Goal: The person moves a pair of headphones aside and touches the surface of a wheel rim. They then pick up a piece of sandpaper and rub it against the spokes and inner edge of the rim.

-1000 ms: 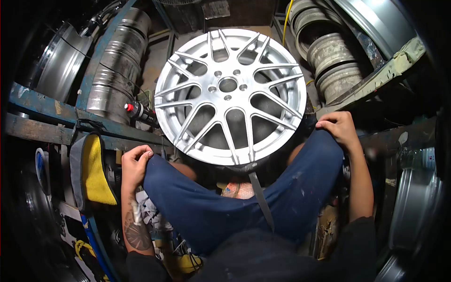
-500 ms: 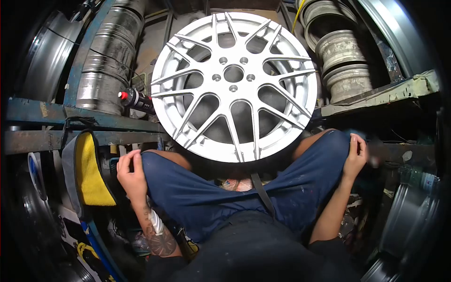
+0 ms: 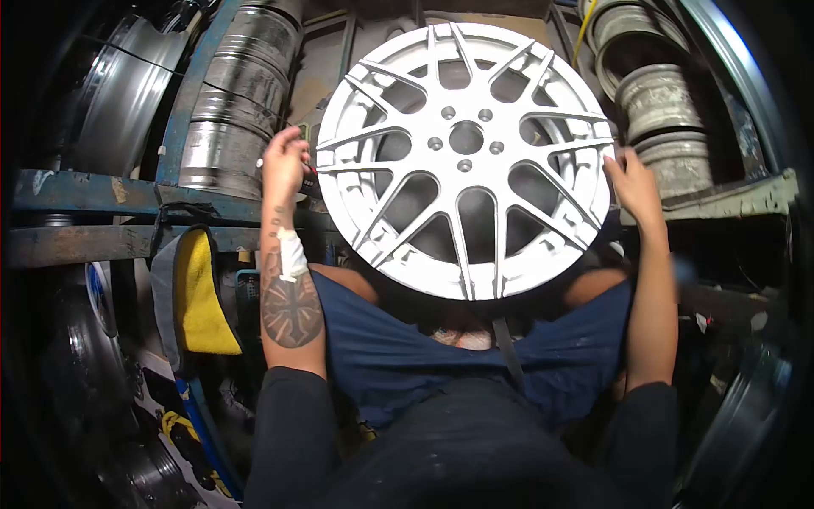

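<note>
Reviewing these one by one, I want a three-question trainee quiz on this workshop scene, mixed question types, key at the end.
1. Count: how many bolt holes ring the centre bore of the alloy wheel?

2. True or false: the person's right hand is resting on the shorts.

3. Multiple choice: besides grey, which colour shows on the hanging cloth?
A. Red
B. Yellow
C. Green

Key:
1. Five.
2. False; it is up at the right side of the wheel's rim.
3. B.
</note>
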A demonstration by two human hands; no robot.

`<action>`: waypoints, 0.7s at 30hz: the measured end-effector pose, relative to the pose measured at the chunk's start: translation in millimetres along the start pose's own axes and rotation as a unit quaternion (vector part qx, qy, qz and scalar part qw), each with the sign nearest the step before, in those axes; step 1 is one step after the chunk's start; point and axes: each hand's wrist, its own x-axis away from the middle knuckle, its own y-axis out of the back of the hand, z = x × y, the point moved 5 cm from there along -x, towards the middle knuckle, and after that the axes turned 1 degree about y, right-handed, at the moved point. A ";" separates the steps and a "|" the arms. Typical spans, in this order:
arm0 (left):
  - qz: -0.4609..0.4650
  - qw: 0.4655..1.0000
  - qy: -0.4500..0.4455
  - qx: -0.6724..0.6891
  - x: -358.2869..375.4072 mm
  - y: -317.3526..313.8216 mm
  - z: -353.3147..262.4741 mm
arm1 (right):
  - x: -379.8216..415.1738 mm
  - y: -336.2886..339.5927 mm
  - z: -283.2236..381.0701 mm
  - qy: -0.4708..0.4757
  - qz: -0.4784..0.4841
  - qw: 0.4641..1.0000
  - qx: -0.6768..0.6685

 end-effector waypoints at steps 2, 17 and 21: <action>0.020 0.999 0.007 -0.050 2.6 -5.4 5.2 | 11.8 -15.0 1.9 -0.015 0.075 0.996 -0.053; 0.069 0.991 0.109 -0.027 -48.7 -39.7 3.0 | 3.6 -56.5 -37.9 -0.131 0.013 0.974 -0.183; 0.059 0.985 0.140 -0.080 -38.2 -41.8 -2.2 | -24.0 -53.0 -44.1 -0.122 -0.047 0.976 -0.174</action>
